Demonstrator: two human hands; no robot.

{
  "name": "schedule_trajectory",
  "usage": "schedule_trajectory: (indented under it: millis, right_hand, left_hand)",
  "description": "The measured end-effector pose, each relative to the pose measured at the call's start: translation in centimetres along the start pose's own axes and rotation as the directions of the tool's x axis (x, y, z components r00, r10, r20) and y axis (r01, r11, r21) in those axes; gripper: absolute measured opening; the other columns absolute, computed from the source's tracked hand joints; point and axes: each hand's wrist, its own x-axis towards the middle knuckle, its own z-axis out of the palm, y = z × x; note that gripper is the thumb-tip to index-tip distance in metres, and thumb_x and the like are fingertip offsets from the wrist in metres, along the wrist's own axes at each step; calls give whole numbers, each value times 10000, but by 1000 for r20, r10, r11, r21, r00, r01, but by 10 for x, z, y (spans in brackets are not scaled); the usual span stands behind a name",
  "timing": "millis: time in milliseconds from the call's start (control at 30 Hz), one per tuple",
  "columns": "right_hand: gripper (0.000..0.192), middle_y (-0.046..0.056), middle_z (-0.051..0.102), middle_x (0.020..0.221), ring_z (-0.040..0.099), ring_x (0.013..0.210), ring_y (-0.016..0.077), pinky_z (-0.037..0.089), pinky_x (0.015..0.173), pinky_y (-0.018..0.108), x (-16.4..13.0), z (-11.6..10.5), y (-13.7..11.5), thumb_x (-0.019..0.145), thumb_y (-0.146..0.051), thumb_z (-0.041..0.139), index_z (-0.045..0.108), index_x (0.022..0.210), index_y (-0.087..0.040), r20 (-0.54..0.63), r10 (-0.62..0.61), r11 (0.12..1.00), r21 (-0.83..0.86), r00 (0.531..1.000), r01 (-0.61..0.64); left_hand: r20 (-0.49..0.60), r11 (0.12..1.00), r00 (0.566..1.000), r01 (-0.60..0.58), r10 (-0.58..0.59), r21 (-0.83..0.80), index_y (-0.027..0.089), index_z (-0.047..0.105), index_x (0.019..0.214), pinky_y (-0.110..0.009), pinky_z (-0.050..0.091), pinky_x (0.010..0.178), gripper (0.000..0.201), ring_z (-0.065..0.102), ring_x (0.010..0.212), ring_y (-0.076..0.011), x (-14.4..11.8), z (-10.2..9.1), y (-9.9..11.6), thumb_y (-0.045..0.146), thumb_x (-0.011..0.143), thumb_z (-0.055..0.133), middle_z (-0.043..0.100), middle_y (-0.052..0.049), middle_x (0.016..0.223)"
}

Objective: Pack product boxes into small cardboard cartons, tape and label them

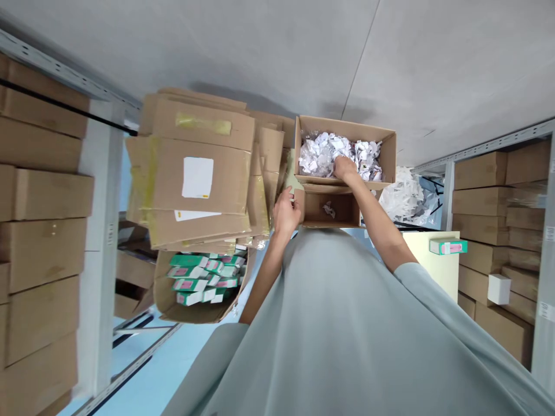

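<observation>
A small open carton [310,208] stands close to my body, with a little crumpled scrap [329,209] on its bottom. My left hand [286,212] is at its left side, thumb and fingers bent on the edge of the carton. Just behind it is a larger open carton [347,126] filled with crumpled white paper [325,145] and some clear plastic. My right hand [346,166] reaches into this filling, its fingers closed and partly buried in the paper.
Flattened cardboard boxes [225,162] are stacked to the left. Below them a carton [167,306] holds several green and white boxes [191,284]. White plastic wrapping [403,193] and a single green box [448,247] are at right. Shelves with cartons [47,248] flank both sides.
</observation>
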Motion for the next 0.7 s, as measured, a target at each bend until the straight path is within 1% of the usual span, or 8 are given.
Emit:
schedule_trajectory:
  millis: [67,167,267,333,433,500,600,700]
  right_hand:
    - [387,179,802,1402,738,1353,332,557,1168,431,-7,-7,10,941,-86,747,813,1319,-140,-30,-30,999,28,999,31]
    - [378,124,843,1253,763,1229,299,568,1116,410,-29,-19,30,984,-115,684,780,1347,-160,-202,-102,978,159,974,135]
    - [326,84,845,1145,768,1033,252,593,1008,374,-75,-27,51,1020,-230,670,743,1332,-174,-385,-142,908,317,912,276]
    - [310,60,836,1121,752,903,215,604,905,343,-115,-25,62,1030,-328,673,726,1307,-200,-430,-150,840,419,890,344]
    - [266,41,832,1105,737,806,185,590,816,310,-168,-6,69,1019,-370,672,726,1237,-227,-405,-169,765,521,899,379]
    - [231,34,836,1091,742,798,180,580,800,297,-187,15,70,1015,-353,670,729,1205,-236,-331,-174,765,548,928,338]
    - [176,18,850,1106,755,820,184,573,830,294,-191,51,69,1020,-290,663,735,1177,-256,-185,-171,831,500,968,242]
    - [168,20,858,1161,785,972,227,563,894,314,-180,73,70,1027,-224,652,749,1156,-272,-127,-152,917,352,980,188]
  left_hand:
    - [3,1000,1000,-11,11,6,234,652,1574,-438,602,1062,602,799,1059,-294,-1,0,0,145,979,626,807,-121,1341]
    - [0,1000,1000,-21,21,1,220,649,1577,-436,607,1059,601,802,1043,-294,-3,0,-1,151,982,609,810,-128,1316]
    - [-8,1000,1000,-9,9,-18,242,673,1553,-422,601,1066,594,802,1046,-293,-5,2,-1,153,968,635,815,-116,1309]
    - [-10,1000,1000,-3,3,-22,247,681,1544,-424,596,1076,592,799,1055,-295,-5,3,-1,154,960,648,815,-111,1324]
    - [-13,1000,1000,3,-3,-14,224,680,1547,-431,589,1090,588,798,1064,-297,-4,5,0,152,965,644,810,-118,1343]
    - [-13,1000,1000,7,-8,-17,214,685,1548,-428,591,1088,582,802,1056,-296,-3,5,-1,152,971,641,807,-124,1342]
    - [-14,1000,1000,10,-11,-30,221,694,1546,-419,597,1086,578,809,1058,-294,-2,5,-2,150,975,641,805,-123,1341]
    - [-11,1000,1000,-1,1,-7,215,681,1562,-416,602,1096,582,806,1094,-291,-1,5,-4,158,987,617,799,-128,1370]
